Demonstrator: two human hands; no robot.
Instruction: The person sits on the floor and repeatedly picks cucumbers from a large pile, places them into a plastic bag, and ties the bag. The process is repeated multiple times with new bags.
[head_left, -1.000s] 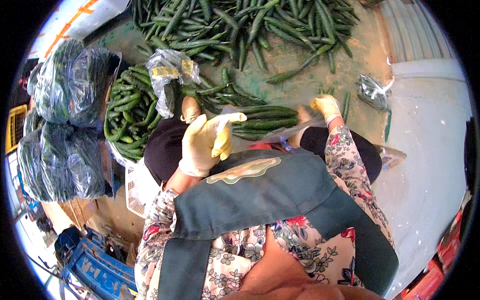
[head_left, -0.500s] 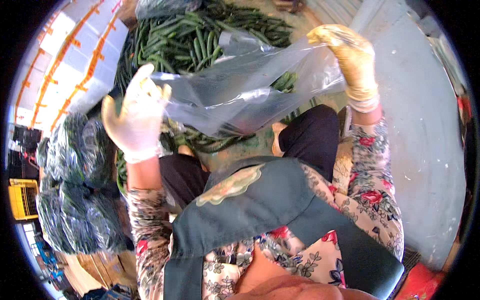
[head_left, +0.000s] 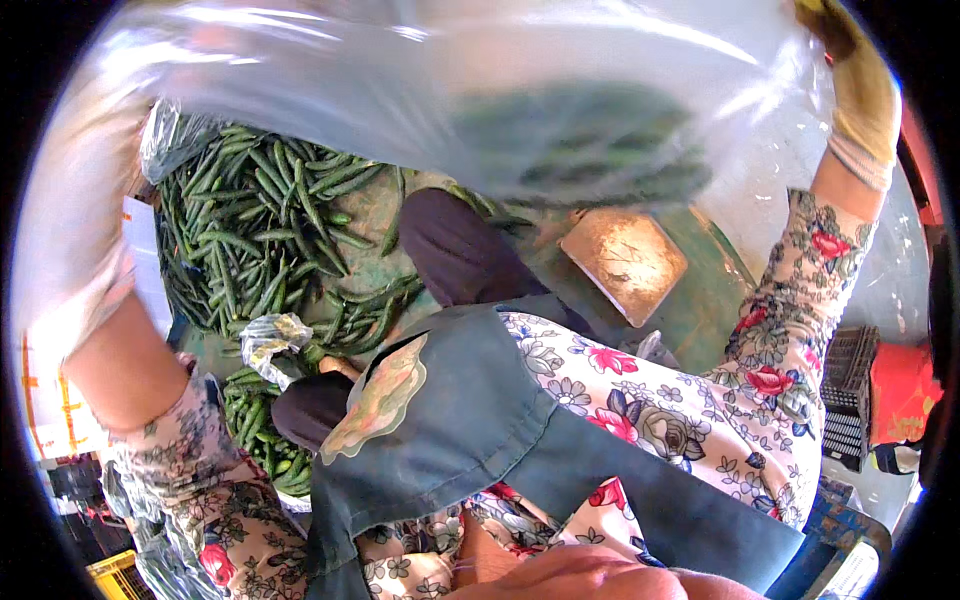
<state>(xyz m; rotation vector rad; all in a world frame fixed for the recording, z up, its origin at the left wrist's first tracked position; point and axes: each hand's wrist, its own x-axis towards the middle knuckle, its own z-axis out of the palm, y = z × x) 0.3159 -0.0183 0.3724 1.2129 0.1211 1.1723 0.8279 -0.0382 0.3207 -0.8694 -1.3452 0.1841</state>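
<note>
A clear plastic bag is stretched across the top of the head view, between my raised hands. My right hand, in a yellowish glove, grips its right end at the upper edge; its fingertips are partly cut off. At the far left rises my left hand in a pale glove, against the bag's other end; motion and plastic blur its fingers. Through the bag shows a dark green, blurred mass; whether it lies inside or behind, I cannot tell. Below, long green cucumbers are heaped on the floor.
A low tan-topped stool or block stands right of my knee. Crumpled plastic lies by more green vegetables near my other leg. A black crate and a red container are at the right.
Both hands have moved up and farther apart, and the plastic bag has risen with them toward the upper edge. My view has shifted, showing the tan block and the crate.
</note>
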